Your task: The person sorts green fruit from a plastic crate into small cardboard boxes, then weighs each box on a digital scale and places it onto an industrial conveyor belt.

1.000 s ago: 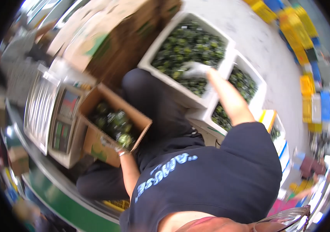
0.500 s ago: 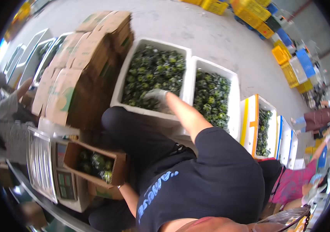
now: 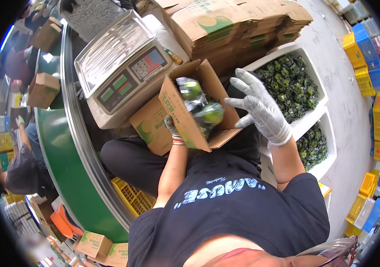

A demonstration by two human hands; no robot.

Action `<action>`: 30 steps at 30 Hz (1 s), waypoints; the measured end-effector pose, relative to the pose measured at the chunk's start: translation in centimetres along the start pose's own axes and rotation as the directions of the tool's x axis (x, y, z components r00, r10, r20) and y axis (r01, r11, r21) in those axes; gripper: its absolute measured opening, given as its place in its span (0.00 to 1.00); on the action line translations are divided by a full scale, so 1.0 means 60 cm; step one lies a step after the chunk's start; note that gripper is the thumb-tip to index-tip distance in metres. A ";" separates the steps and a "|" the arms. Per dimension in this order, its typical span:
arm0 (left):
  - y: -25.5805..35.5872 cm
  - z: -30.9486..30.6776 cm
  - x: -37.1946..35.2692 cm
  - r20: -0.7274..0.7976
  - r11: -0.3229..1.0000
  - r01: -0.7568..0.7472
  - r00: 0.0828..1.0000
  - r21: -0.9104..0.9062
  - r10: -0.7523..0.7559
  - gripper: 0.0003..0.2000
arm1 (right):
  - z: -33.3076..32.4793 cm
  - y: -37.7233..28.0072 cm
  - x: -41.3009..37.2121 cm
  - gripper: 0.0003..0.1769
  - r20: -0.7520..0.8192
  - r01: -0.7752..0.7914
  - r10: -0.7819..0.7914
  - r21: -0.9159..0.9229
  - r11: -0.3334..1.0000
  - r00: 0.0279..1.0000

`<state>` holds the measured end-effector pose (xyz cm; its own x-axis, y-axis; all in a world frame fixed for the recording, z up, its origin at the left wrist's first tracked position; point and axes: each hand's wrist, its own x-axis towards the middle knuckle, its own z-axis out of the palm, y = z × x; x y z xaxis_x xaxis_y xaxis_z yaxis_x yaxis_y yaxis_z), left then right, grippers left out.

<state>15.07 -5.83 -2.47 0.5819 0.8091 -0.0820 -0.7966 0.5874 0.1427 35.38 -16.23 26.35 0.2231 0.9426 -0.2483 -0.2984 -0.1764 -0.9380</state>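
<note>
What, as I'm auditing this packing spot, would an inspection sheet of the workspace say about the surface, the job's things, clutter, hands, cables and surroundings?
Surface: green belt on the left, cartons on its far stretch; pale floor on the right.
Job's things: open box, tilted, with wrapped green fruit inside; more such fruit in two white crates.
Clutter: cardboard stack, scale with a brown-handled item beside it, yellow crate.
Hands: both gloved; left hand against the box's outer side, right hand spread near its opposite side.
Cables: nothing seen.
Surroundings: another person beyond the belt; yellow and blue bins stacked far right.
</note>
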 end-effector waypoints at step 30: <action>0.472 0.422 0.167 0.507 0.237 -0.727 0.638 0.644 0.579 0.29 | 0.239 0.043 0.614 0.73 0.603 0.592 -0.334 -0.296 0.749 0.724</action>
<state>2.51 18.48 25.73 -0.0070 0.8475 0.5307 -0.5071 -0.4604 0.7286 29.51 22.11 18.23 -0.2982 0.9126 0.2797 0.1832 0.3423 -0.9216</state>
